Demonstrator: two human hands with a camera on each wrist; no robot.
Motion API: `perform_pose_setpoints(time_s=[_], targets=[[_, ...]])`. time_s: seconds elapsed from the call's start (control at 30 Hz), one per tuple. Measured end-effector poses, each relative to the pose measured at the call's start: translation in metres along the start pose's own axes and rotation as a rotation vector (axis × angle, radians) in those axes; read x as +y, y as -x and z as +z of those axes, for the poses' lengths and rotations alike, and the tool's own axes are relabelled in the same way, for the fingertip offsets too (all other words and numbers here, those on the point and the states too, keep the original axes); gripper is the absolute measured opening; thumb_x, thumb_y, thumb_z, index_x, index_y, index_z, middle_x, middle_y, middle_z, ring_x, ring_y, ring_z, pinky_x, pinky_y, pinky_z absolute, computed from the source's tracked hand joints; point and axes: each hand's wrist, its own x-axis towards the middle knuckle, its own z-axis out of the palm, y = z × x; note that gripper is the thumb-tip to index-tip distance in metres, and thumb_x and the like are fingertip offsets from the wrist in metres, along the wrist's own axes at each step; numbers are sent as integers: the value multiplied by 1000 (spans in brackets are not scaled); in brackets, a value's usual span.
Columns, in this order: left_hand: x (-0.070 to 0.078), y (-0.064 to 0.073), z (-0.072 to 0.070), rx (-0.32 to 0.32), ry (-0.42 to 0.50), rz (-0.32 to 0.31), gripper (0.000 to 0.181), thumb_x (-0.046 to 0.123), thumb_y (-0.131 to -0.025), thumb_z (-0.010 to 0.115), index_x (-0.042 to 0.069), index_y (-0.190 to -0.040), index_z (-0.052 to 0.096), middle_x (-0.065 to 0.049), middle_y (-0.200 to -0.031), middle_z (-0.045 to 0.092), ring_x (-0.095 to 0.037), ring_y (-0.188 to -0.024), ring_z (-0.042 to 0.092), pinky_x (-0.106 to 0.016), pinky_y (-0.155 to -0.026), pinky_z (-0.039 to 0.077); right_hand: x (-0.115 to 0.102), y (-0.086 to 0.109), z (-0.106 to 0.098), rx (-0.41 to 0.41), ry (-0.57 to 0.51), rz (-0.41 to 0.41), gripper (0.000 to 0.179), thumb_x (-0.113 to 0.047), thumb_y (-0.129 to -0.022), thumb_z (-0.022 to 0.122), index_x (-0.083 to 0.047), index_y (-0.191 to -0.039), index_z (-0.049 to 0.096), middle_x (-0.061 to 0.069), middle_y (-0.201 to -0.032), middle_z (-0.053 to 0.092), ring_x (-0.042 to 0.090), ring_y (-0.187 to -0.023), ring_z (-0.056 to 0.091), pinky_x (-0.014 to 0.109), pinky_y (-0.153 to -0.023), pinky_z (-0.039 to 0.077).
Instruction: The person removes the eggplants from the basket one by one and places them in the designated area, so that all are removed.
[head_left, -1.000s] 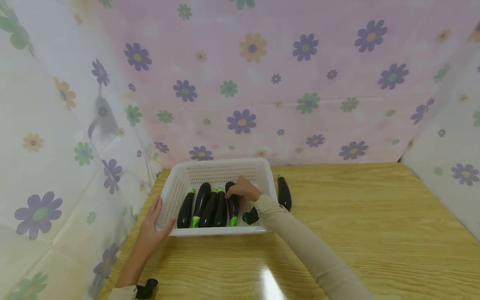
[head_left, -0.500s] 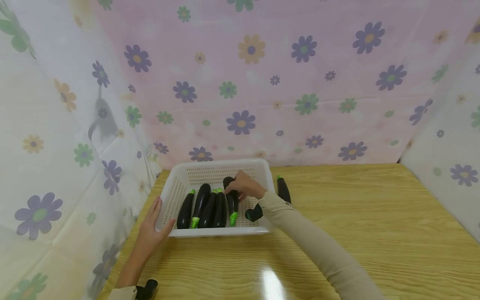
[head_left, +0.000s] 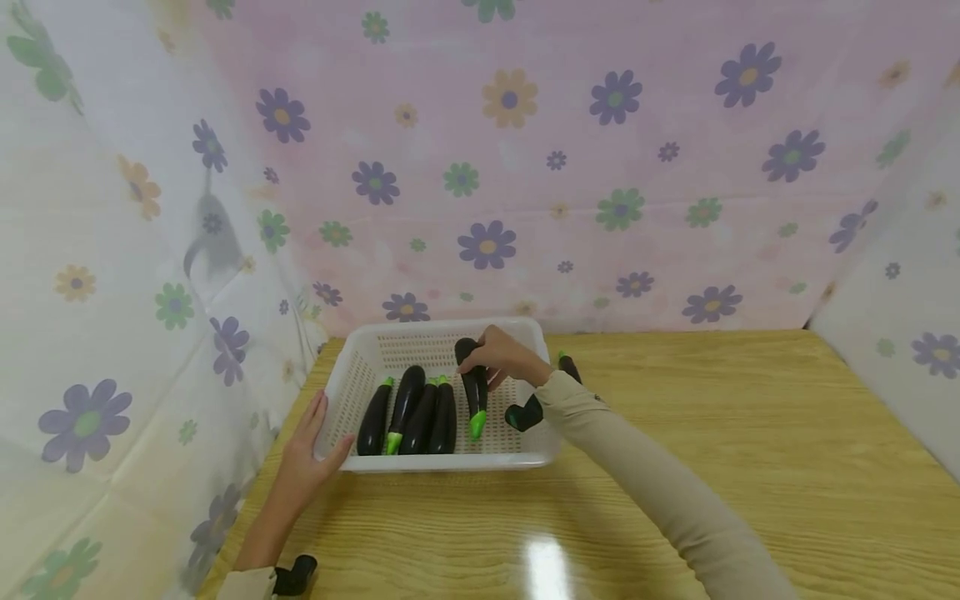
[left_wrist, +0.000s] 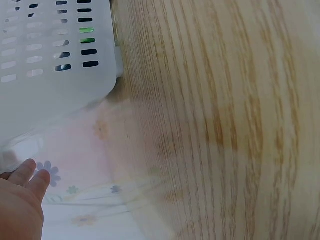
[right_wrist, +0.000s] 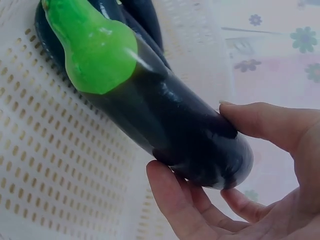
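Right wrist view is showing us a glossy dark eggplant (right_wrist: 175, 120) with its thick end sitting between the thumb (right_wrist: 265, 122) and fingers (right_wrist: 172, 197) of the right hand (head_left: 513, 357). We are seeing that hand grasping it: the thumb is pressing one side, and the fingers are bracing the opposite side and curling beneath the blunt end. Its bright green cap (right_wrist: 102, 55) is lying well beyond the fingertips, and from the head we are seeing it pointing toward the near side. The eggplant is being held inside the right half of a white slotted basket (head_left: 450, 462); we are not able to tell whether it is touching the bottom.

To its left, four more eggplants (head_left: 420, 423) are lying side by side in the basket, the second from the left with its cap toward the near side and the others with caps toward the far side. At the near left corner, the left hand (head_left: 302, 467) is resting against the basket, its fingers extending along the outside of the left wall, grasping no eggplant.

Just right of the basket, another eggplant (head_left: 568, 367) is lying on the wood-grain table (head_left: 735, 450), partly hiding behind the right sleeve (head_left: 645, 471). Beyond the table, a flowered cloth (head_left: 555, 204) is hanging.
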Motion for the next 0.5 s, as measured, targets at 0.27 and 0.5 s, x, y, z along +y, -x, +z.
perform_pose_setpoints(time_s=[0.27, 0.5], targets=[[-1, 1, 0, -7, 6, 5, 79, 35, -80, 62, 11, -141, 19, 2, -146, 12, -29, -129, 19, -55, -93, 27, -10, 7, -15, 0, -3, 49, 42, -19, -69, 74, -11, -57, 34, 4, -53, 35, 30, -52, 43, 43, -58, 50], [-1, 1, -1, -24, 21, -16, 79, 36, -81, 61, 14, -142, 16, 4, -146, 9, -32, -127, 22, -56, -91, 29, -16, 15, -23, 20, 13, 87, 49, -22, -68, 75, -1, -98, 42, 15, -97, 44, 34, -75, 55, 41, -59, 51]])
